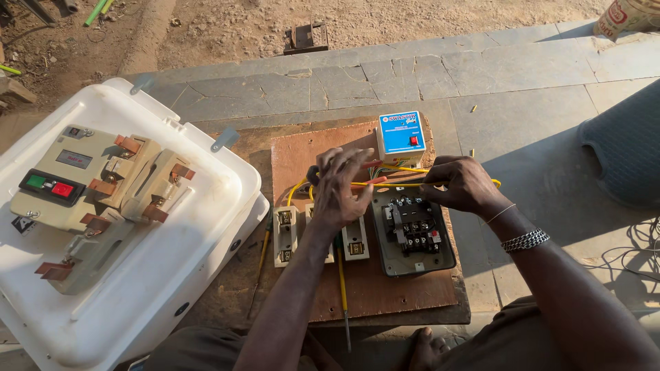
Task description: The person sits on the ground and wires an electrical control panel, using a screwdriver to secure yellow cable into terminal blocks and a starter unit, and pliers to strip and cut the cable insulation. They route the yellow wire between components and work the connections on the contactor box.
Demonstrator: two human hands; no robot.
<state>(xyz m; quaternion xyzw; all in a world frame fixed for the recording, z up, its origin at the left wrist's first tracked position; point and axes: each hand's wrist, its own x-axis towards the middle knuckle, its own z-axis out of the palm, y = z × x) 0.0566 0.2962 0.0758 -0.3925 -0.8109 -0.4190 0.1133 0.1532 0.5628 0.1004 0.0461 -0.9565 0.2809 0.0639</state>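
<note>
on the brown board (385, 288), a blue box (401, 137), one open grey switch unit (412, 233), cream fuse holders (at least two visible, others hidden by the forearm) and a white cover (137, 275) alongside; left hand (342, 189) hovers, fingers spread, while right hand (462, 184) pinches the yellow wire (399, 184) above the unit.

Both hands (344, 189) (460, 184) on yellow wires (405, 183) over wooden board (385, 288), blue box (401, 137) nearby.
</note>
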